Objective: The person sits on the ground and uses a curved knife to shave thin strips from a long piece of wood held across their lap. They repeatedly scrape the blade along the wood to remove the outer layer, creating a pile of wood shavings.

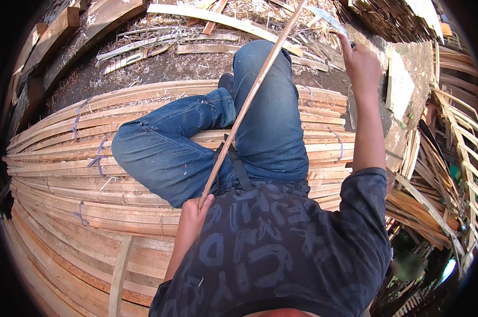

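Observation:
My left hand (192,215), close to my waist, is closed round the near end of a long thin wooden strip (252,100). The strip slants up and away over my lap and past my raised knee, and its far end runs to the top edge of the view. Out ahead on the right, my right hand (361,66) grips a knife by its handle, which the fingers mostly hide. The pale knife blade (327,20) points left, with its tip near the far part of the strip; whether they touch I cannot tell.
I sit on bundles of wooden slats (138,211) tied with purple string (97,158). Shavings and offcuts (207,48) litter the ground ahead, with a sheathed tool (136,59) among them. Thick beams (91,39) lie far left. Stacked wood strips (429,206) stand at the right.

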`<action>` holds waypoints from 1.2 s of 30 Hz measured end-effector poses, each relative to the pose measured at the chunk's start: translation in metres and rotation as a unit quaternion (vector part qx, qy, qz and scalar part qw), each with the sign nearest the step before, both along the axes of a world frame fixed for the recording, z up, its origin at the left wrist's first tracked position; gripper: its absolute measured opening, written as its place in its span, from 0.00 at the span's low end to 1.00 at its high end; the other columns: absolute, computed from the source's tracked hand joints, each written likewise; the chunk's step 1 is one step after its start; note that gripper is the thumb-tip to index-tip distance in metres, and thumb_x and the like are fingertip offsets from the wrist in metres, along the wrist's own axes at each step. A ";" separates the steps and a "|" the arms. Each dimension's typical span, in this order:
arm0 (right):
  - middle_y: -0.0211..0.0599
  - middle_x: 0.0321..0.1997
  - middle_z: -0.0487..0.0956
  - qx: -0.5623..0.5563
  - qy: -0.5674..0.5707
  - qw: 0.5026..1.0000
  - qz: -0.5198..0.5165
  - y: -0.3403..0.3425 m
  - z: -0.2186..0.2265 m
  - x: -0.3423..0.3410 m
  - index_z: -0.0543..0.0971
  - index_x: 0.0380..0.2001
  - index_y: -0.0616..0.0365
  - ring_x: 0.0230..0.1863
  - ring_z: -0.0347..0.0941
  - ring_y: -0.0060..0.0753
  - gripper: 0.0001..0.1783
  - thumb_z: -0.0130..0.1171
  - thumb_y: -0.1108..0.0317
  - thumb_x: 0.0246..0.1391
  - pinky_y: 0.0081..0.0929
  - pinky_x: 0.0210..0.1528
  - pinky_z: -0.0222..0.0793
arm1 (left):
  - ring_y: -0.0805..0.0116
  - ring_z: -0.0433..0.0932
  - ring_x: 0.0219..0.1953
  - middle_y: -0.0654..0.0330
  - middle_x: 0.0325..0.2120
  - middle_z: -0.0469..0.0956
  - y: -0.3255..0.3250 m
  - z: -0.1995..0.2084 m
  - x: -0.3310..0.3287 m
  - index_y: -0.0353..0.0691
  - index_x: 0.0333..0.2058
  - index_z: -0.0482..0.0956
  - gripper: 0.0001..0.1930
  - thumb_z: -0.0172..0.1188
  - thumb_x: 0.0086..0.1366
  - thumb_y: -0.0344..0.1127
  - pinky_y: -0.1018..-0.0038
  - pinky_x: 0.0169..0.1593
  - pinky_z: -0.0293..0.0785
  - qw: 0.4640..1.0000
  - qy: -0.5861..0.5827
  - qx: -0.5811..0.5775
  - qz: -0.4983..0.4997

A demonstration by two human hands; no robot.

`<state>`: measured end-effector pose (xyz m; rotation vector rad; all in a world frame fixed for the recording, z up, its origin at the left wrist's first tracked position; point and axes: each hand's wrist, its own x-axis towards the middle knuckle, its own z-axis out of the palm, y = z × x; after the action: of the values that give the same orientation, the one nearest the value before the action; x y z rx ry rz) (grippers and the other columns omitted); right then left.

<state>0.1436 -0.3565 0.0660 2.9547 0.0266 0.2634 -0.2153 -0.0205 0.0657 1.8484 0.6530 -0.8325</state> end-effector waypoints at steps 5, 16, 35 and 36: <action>0.43 0.16 0.77 0.108 0.028 0.993 -0.043 -0.025 0.012 -0.012 0.79 0.20 0.59 0.20 0.75 0.47 0.37 0.45 0.33 0.56 0.38 0.23 0.69 | 0.60 0.54 0.15 0.48 0.11 0.57 -0.003 0.005 0.010 0.27 0.17 0.64 0.29 0.53 0.66 0.49 0.62 0.23 0.57 1.000 -0.007 0.004 0.005; 0.49 0.16 0.75 0.059 0.035 0.996 -0.058 -0.028 -0.004 -0.002 0.77 0.17 0.61 0.23 0.76 0.48 0.40 0.42 0.31 0.55 0.39 0.24 0.70 | 0.54 0.60 0.14 0.46 0.11 0.62 -0.005 0.018 0.011 0.27 0.18 0.68 0.28 0.53 0.66 0.48 0.62 0.23 0.59 0.999 0.001 0.042 -0.003; 0.50 0.21 0.78 0.112 0.003 0.974 -0.196 -0.073 0.007 0.001 0.80 0.22 0.63 0.26 0.75 0.51 0.42 0.40 0.31 0.56 0.44 0.32 0.69 | 0.53 0.63 0.13 0.45 0.10 0.63 0.001 0.007 0.005 0.27 0.18 0.71 0.28 0.53 0.66 0.50 0.61 0.22 0.61 0.998 0.017 0.054 -0.019; 0.51 0.21 0.78 0.117 0.005 0.968 -0.223 -0.089 0.019 0.002 0.79 0.19 0.65 0.26 0.75 0.50 0.42 0.40 0.31 0.56 0.43 0.33 0.68 | 0.52 0.64 0.13 0.45 0.10 0.64 0.003 0.002 0.001 0.27 0.18 0.71 0.28 0.53 0.66 0.50 0.61 0.22 0.61 0.998 0.003 0.055 -0.022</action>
<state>0.1458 -0.4459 0.0854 3.0794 -0.7026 0.1963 -0.2146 -0.0179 0.0672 1.9659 0.6744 -0.8457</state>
